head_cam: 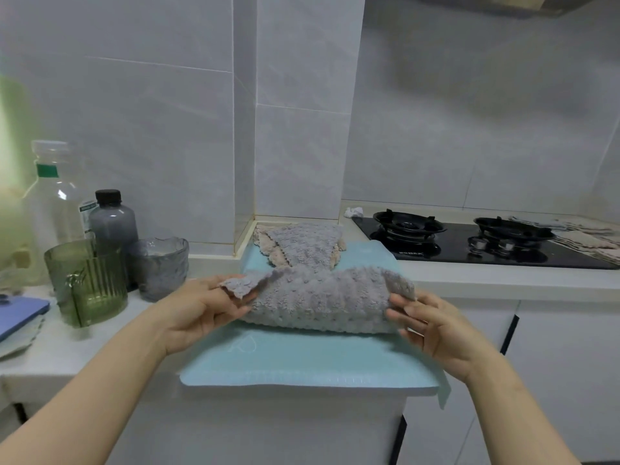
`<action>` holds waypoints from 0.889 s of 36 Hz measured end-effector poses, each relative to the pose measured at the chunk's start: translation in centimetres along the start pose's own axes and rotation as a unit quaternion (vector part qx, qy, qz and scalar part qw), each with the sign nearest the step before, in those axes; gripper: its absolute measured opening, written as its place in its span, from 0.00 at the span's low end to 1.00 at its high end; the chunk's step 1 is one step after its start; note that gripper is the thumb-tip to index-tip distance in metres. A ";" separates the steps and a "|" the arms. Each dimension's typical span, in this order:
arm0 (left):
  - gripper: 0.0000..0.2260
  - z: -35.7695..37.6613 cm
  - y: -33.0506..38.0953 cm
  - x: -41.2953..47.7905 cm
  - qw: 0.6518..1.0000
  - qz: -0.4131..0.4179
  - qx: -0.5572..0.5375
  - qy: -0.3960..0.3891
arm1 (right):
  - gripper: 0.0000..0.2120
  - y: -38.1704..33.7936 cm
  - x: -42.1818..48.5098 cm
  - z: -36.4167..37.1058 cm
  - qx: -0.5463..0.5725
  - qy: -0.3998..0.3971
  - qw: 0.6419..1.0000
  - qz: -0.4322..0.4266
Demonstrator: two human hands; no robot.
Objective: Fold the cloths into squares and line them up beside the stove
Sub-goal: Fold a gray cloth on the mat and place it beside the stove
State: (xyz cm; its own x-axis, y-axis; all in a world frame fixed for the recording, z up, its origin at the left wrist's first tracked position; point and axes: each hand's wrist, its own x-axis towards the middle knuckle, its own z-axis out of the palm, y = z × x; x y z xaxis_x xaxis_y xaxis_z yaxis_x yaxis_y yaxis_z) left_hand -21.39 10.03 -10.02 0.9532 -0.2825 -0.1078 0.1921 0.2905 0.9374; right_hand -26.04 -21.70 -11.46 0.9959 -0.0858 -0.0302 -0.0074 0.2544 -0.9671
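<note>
Left grip (208,307) pinches the left end of the grey cloth (322,297); a loose scalloped corner flops over my fingers. Right grip (432,327) holds the right end, fingers curled round the fold.

Cloth half-folded, lying across the blue mat (302,360) on the worktop (503,280), left of the stove (469,243). Behind it, a heap of unfolded cloths (302,243) against the wall.

Risks:
- The fleece looks thick and limp, so the loose corner may slip out and skew the fold, giving no square.
- Dragging the cloth could ruck the mat, which overhangs the worktop edge.
- A green glass (87,280) stands near my left forearm, and a wide swing could knock it.
</note>
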 end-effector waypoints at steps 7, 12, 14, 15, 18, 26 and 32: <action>0.07 0.0 -0.5 2.3 0.940 0.067 0.301 0.146 | 0.09 0.4 1.7 0.2 -0.181 0.099 0.978 -0.043; 0.10 -0.5 0.1 4.4 0.883 0.130 0.399 0.210 | 0.10 0.1 4.0 0.9 -0.173 0.142 0.973 -0.055; 0.13 -0.3 0.3 5.8 0.867 0.123 0.430 0.218 | 0.12 -0.1 5.4 1.2 -0.176 0.167 0.969 -0.052; 0.13 0.0 0.4 6.4 0.859 0.125 0.443 0.223 | 0.12 -0.2 6.2 1.4 -0.183 0.177 0.966 -0.053; 0.11 0.2 0.5 9.0 0.826 0.124 0.494 0.242 | 0.14 -0.2 8.7 2.0 -0.209 0.202 0.955 -0.059; 0.11 -0.2 -1.6 13.4 0.709 0.128 0.627 0.295 | 0.10 1.9 14.0 2.2 -0.304 0.267 0.913 -0.042; 0.09 -1.0 -2.6 14.8 0.653 0.149 0.686 0.287 | 0.13 3.3 15.7 1.8 -0.433 0.264 0.859 -0.070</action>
State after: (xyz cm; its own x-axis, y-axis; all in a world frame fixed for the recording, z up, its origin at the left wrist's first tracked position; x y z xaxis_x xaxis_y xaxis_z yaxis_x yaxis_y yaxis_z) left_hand -7.51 5.98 -14.37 0.9069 0.1022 0.4088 -0.0366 -0.9474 0.3180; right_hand -10.26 -20.50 -14.66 0.8137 -0.5408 0.2132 -0.1825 -0.5858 -0.7897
